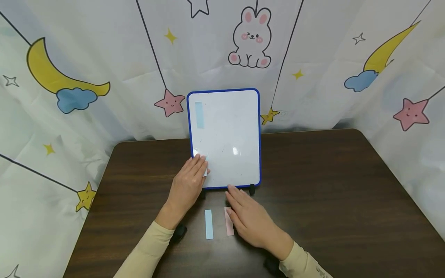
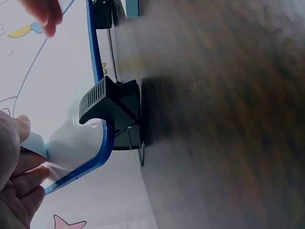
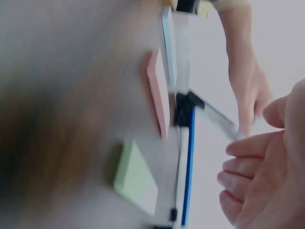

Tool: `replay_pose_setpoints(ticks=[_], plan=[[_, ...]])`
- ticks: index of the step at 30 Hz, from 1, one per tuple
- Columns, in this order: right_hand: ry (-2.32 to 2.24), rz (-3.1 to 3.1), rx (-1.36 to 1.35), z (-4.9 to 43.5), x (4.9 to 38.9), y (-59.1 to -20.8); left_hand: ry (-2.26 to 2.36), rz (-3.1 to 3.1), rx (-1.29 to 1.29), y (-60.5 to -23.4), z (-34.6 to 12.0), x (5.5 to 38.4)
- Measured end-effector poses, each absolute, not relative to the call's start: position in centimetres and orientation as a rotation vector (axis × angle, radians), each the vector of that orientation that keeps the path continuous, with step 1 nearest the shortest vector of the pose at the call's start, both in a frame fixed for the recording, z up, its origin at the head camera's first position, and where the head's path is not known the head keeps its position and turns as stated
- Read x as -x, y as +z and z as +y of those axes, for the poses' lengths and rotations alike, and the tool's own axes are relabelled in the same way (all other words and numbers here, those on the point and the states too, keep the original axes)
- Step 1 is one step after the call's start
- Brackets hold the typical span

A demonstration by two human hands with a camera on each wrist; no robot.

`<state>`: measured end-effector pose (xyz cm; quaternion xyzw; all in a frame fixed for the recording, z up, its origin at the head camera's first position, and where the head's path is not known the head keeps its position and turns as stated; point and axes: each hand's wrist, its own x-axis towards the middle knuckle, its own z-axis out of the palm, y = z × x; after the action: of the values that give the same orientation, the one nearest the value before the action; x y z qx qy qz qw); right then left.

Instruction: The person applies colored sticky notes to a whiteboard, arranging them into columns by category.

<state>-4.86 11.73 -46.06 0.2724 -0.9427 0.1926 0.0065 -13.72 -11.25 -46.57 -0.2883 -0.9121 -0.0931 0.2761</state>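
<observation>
A whiteboard (image 1: 231,131) with a blue frame stands at the back of the table. My left hand (image 1: 187,183) lies along its lower left side, fingers extended, pressing a light blue paper strip (image 2: 35,143) that shows between thumb and fingers. Higher on the board is another light blue strip (image 1: 199,115). Over the table in front of the board, my right hand (image 1: 252,220) is held with fingers loosely straight and nothing in it. Close beside it lies a pink sticky-note pad (image 1: 228,222), partly covered in the head view. A blue pad (image 1: 209,224) lies left of that.
Black clips (image 2: 114,114) support the board's lower edge. A green sticky-note pad (image 3: 136,176) shows in the right wrist view; my right hand hides it from the head view. The dark wooden table (image 1: 330,193) reaches back to a patterned curtain (image 1: 215,50).
</observation>
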Motion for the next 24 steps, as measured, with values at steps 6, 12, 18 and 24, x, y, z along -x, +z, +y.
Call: replay_pose_setpoints(ticks=[6,12,18,24], plan=[[0.61,-2.907,-0.681,13.8,6.5,-46.0,-0.27,-2.417,0.79,-46.8,-11.2,14.0],[0.571,-2.925,-0.63,15.1,7.4,-46.3,-0.257,-2.406,0.799,-46.8,-11.1,14.0],[0.557,-2.941,-0.628,15.1,7.5,-46.5,-0.258,-2.401,0.79,-46.7,-11.2,14.0],[0.529,-2.958,-0.627,15.0,7.6,-46.5,-0.24,-2.436,0.795,-46.7,-11.4,13.9]])
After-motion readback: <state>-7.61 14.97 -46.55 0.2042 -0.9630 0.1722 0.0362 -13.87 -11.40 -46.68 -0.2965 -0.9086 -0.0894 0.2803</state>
